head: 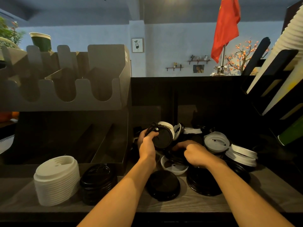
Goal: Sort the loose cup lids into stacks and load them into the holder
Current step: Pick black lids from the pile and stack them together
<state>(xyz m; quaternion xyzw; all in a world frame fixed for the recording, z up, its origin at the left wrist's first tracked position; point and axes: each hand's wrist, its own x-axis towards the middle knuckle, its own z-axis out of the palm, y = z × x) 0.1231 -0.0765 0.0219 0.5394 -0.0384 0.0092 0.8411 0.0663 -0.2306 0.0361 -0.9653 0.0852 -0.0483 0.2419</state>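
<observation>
Loose lids: mixed black and white heap, right of centre on the counter. Your left hand grips a black lid on edge over the heap's far side. Your right hand is curled down into the heap; gripping or only touching, can't tell.

Sorted, as it looks: white stack and black stack, near left.

Left to do: most of the heap, then all the loading. The grey holder, far left, shows no lids in its slots.

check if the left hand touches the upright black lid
Touching. The head view shows the left hand gripping the upright black lid, thumb across its face.
</observation>
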